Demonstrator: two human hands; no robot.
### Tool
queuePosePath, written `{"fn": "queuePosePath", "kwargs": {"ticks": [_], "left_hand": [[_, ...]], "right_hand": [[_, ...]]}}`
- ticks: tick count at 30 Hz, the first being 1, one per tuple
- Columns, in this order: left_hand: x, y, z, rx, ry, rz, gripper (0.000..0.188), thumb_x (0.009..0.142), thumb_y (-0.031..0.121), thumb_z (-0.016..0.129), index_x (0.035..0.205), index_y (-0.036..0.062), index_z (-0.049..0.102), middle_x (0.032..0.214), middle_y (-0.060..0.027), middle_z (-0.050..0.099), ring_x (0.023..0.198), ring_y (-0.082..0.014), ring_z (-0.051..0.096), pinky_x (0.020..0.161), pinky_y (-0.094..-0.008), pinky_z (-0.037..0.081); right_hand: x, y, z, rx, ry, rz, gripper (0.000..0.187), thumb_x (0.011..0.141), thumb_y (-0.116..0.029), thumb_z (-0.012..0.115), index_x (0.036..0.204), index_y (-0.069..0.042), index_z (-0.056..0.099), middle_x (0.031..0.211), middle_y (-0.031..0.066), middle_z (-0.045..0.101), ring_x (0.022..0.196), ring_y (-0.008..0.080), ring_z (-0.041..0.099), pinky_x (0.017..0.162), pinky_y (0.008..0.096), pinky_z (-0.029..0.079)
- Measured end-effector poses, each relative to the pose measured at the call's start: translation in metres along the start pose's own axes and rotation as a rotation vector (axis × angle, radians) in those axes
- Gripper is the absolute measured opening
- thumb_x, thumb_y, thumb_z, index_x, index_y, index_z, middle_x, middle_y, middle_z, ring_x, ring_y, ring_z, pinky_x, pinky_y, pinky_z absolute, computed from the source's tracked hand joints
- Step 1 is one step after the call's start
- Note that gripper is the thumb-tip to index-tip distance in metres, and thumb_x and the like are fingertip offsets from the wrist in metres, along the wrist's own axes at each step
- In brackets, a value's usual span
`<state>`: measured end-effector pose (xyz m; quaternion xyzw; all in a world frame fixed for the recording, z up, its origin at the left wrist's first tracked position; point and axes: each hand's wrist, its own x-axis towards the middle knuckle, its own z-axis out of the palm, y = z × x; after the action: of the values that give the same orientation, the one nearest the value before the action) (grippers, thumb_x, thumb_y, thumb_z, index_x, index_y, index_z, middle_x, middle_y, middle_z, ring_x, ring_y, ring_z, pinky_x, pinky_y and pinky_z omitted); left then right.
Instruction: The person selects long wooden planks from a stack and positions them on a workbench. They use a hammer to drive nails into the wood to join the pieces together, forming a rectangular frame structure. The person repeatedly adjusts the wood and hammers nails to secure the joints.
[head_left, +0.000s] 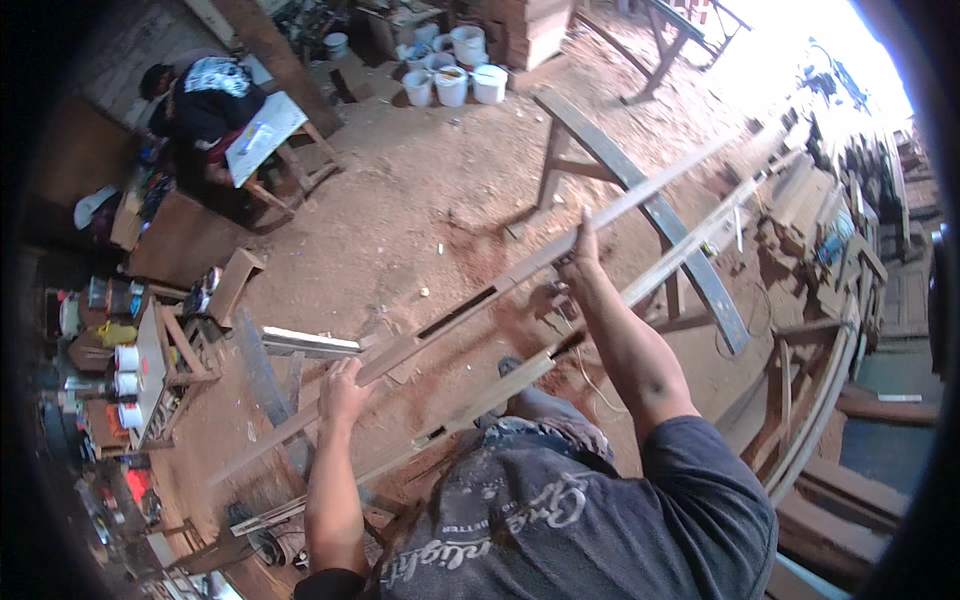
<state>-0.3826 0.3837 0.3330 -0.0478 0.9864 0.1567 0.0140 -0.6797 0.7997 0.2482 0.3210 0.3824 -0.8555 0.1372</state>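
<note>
Holding the slotted beam point(530, 264) slantwise in front, over the dark trestle point(712, 298), with the grip of left hand point(343, 393) and right hand point(580, 258) clamped on it. Hard to tell whether propped on that trestle or lifted clear. Could dip or twist at the long far end if gripped unevenly; could knock the second beam point(495, 392) alongside if swung nearer; could pinch either hand if lowered between both.

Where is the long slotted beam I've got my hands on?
In the head view, the long slotted beam slants from lower left to upper right, with your left hand and right hand on it, beyond a second beam.
</note>
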Motion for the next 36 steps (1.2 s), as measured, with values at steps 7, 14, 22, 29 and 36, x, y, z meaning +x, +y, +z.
{"fn": "queuePosePath", "kwargs": {"ticks": [7,14,22,29,36], "left_hand": [[-0.004,0.014,-0.028,-0.016,0.075,-0.115,0.041,0.076,0.033,0.085,0.095,0.0041,0.064,0.098,-0.0139,0.067,0.100,-0.0385,0.064,0.087,-0.0486,0.051],[0.001,0.016,-0.041,-0.056,0.011,-0.134,0.045,0.077,0.037,0.085,0.105,0.0054,0.068,0.110,-0.0133,0.070,0.106,-0.0373,0.065,0.089,-0.0473,0.052],[-0.011,-0.004,-0.012,0.009,0.056,-0.128,0.043,0.074,0.036,0.088,0.099,0.0077,0.067,0.101,-0.0135,0.068,0.100,-0.0387,0.065,0.083,-0.0490,0.052],[-0.003,-0.025,0.022,0.050,0.028,-0.095,0.049,0.071,0.038,0.089,0.102,0.0067,0.067,0.105,-0.0142,0.067,0.104,-0.0396,0.062,0.088,-0.0493,0.051],[0.039,-0.027,-0.002,0.019,-0.144,-0.237,0.089,0.067,0.047,0.091,0.134,0.0023,0.054,0.134,-0.0228,0.057,0.131,-0.0399,0.051,0.108,-0.0483,0.045]], "right_hand": [[-0.019,-0.017,0.009,-0.083,0.029,-0.068,0.099,0.079,-0.083,0.063,0.146,-0.012,0.048,0.124,0.0119,0.059,0.109,0.0286,0.059,0.091,0.0458,0.051],[0.007,-0.019,-0.002,-0.031,0.064,-0.043,0.096,0.076,-0.081,0.068,0.140,-0.011,0.051,0.124,0.0121,0.059,0.106,0.0286,0.059,0.085,0.0474,0.051],[-0.025,-0.013,0.022,-0.100,0.084,-0.063,0.116,0.079,-0.080,0.065,0.158,-0.004,0.029,0.155,0.0252,0.036,0.142,0.0413,0.038,0.115,0.0558,0.031],[0.005,0.007,-0.019,0.004,0.122,-0.049,0.099,0.072,-0.080,0.072,0.141,-0.013,0.049,0.119,0.0141,0.059,0.100,0.0286,0.058,0.091,0.0472,0.049],[0.025,0.017,0.014,-0.230,0.310,0.019,0.099,0.077,-0.078,0.070,0.142,-0.005,0.053,0.128,0.0188,0.062,0.112,0.0307,0.064,0.089,0.0490,0.053]]}}
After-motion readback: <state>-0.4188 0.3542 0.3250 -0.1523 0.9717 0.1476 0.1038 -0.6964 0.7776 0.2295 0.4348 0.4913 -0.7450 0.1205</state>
